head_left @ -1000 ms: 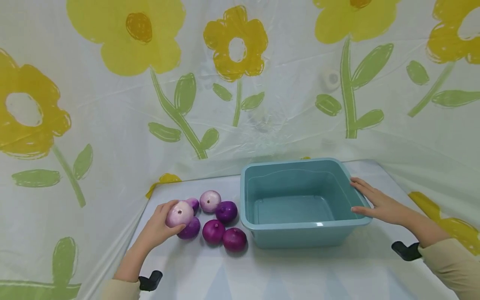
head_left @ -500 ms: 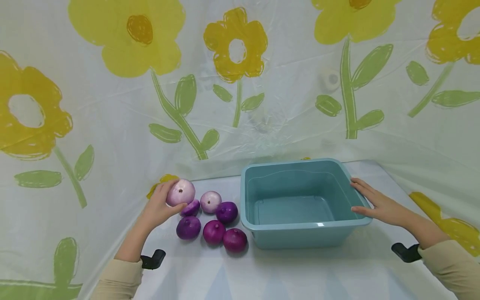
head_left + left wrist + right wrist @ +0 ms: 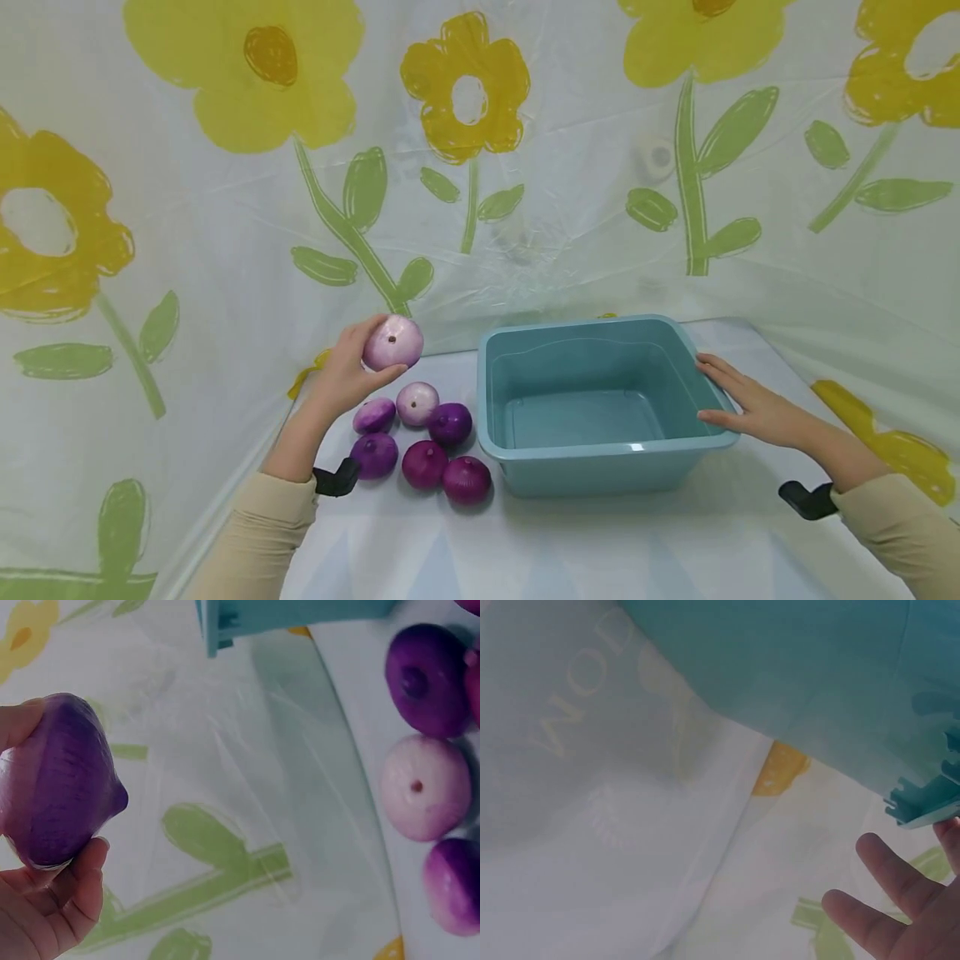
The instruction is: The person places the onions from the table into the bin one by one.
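Raised above the table, a purple-and-white onion (image 3: pixel 393 342) sits in my left hand (image 3: pixel 347 367), which grips it between thumb and fingers. The left wrist view shows its purple side and pointed tip (image 3: pixel 118 799). My right hand (image 3: pixel 761 410) rests on the right rim of a blue-green plastic basin (image 3: pixel 600 473). In the right wrist view, two fingers (image 3: pixel 892 870) stretch out straight, apart from the basin's underside. Below the left hand, a loose group of onions lies on the table: a pale one (image 3: pixel 417 404), purple ones (image 3: pixel 450 424) and reddish ones (image 3: pixel 467 481).
The white table (image 3: pixel 600 550) has pale blue triangles along its near part. A flower-printed sheet (image 3: pixel 570 208) hangs behind and at both sides. The basin stands right of the onions, its inside showing nothing but its floor.
My left hand has lifted the onion off the group, up and then toward the right. The onions beneath have come into view. The right hand and the basin have stayed in place.
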`<state>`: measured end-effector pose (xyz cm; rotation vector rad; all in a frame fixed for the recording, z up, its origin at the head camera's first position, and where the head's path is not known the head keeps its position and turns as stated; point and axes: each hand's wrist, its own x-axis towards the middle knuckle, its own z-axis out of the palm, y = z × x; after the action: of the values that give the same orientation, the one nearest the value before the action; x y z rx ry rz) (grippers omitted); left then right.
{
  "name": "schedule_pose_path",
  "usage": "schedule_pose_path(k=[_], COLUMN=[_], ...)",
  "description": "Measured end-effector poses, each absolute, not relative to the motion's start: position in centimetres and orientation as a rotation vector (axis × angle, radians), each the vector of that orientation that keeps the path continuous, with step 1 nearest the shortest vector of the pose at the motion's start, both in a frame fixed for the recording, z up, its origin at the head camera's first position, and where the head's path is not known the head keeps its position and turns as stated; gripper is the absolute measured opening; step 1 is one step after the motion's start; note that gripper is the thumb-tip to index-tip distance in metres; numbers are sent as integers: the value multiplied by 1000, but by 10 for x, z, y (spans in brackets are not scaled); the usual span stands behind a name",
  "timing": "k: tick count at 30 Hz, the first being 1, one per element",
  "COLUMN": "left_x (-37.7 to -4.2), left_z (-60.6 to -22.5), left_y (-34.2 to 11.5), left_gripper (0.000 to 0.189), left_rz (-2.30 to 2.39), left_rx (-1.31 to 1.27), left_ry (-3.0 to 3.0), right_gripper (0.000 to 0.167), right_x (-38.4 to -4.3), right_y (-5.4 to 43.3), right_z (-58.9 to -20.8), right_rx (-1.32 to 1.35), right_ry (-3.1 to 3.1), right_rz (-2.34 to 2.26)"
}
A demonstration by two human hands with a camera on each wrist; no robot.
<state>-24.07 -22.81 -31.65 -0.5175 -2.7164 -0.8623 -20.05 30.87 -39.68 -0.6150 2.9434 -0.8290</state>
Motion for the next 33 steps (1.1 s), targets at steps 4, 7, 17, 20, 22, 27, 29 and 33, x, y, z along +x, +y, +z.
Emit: schedule_pose_path(k=[4,7,17,20,22,27,29,33], left_x=[-246,-250,-255,-257,-258,-260,-261,-262], left_z=[-311,-309,-299,-297,-295,-292,-292,-293], left_y=[-214,-202,-155,-141,-131,-105,-95,-75], left_gripper=[74,74,75,75,75,75,74,74], left_rz=[-895,-913,-1023,-1039,-1042,-1036,-1039,-1037], left_rx=[-565,-599,-722,-738,-741,-758,-778,-829], left_ry=[-2669,-2644,-2600,-2615,-2631,-2685,-2706,-2730], right_gripper=[80,80,80,80,80,81,82,83], right_x=[-202,-203,-203,-203,-203,-201,-201,-201], right_y=[309,310,311,311,311,311,310,310], right_z=[-396,-394,-392,-391,-391,-390,-389,-389], right_rx=[-618,-627,-603,-602,-608,-601,-588,-585], right_ry=[2938,2933,2918,2920,2917,2897,2891,2880], right_rz=[-817,-802,-792,-779,-775,-789,-792,-791])
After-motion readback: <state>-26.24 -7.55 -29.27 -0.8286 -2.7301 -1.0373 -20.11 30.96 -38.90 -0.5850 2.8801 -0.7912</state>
